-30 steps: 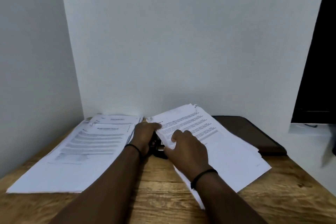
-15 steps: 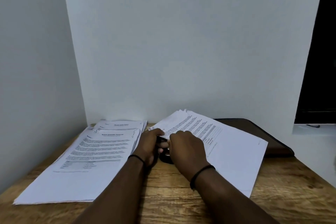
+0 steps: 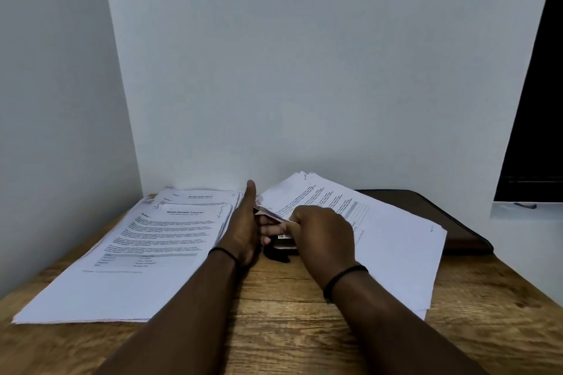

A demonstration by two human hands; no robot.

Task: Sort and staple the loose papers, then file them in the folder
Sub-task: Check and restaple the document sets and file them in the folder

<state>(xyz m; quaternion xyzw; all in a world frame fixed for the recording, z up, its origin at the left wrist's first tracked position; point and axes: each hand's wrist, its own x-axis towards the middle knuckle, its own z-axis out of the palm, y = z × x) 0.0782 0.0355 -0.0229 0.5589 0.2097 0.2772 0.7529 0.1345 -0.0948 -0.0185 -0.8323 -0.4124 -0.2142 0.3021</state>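
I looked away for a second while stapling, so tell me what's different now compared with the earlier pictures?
The left hand has opened up, its thumb now pointing straight up, where it was curled over the stapler before. The right hand has slid from the sheets toward the stapler and now pinches the corner of the right paper stack at it. The left paper pile, folder and table lie as before.
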